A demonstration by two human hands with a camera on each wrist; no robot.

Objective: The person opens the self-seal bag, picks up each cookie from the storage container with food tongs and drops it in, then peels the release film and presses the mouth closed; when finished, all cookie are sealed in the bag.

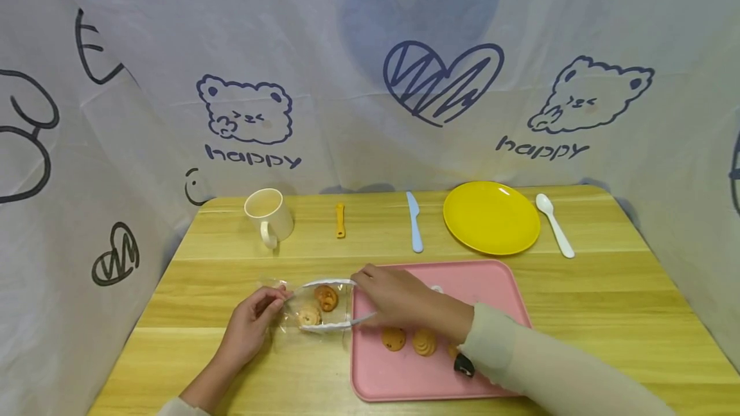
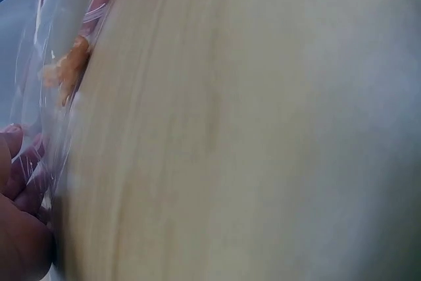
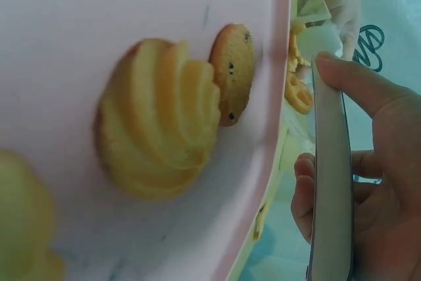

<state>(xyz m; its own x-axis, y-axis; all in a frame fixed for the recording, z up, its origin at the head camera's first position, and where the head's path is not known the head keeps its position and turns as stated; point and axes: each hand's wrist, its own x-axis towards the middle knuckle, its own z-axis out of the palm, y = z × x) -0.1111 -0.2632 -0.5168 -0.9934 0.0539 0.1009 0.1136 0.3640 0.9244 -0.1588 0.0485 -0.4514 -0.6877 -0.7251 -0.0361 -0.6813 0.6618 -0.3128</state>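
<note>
My left hand (image 1: 248,323) pinches the left end of a clear plastic bag (image 1: 287,321). Two cookies show in the bag: a browner, twisted one (image 1: 326,298) and a paler round one (image 1: 309,317). My right hand (image 1: 399,297) holds tongs (image 1: 329,326), whose two pale arms stand spread, reaching left to the bag around the cookies. In the right wrist view the thumb lies along one long arm of the tongs (image 3: 332,182). Beneath that hand, the pink tray (image 1: 433,390) bears a flat, dotted cookie (image 1: 394,339) and a swirled cookie (image 1: 424,342); my forearm partly hides another.
Along the table's back stand a cream mug (image 1: 272,214), a short yellow handle-like piece (image 1: 340,221), a light blue knife (image 1: 414,222), a yellow plate (image 1: 491,217) and a white spoon (image 1: 555,226). Printed cloth (image 1: 347,146) hangs behind the wooden table (image 1: 607,313).
</note>
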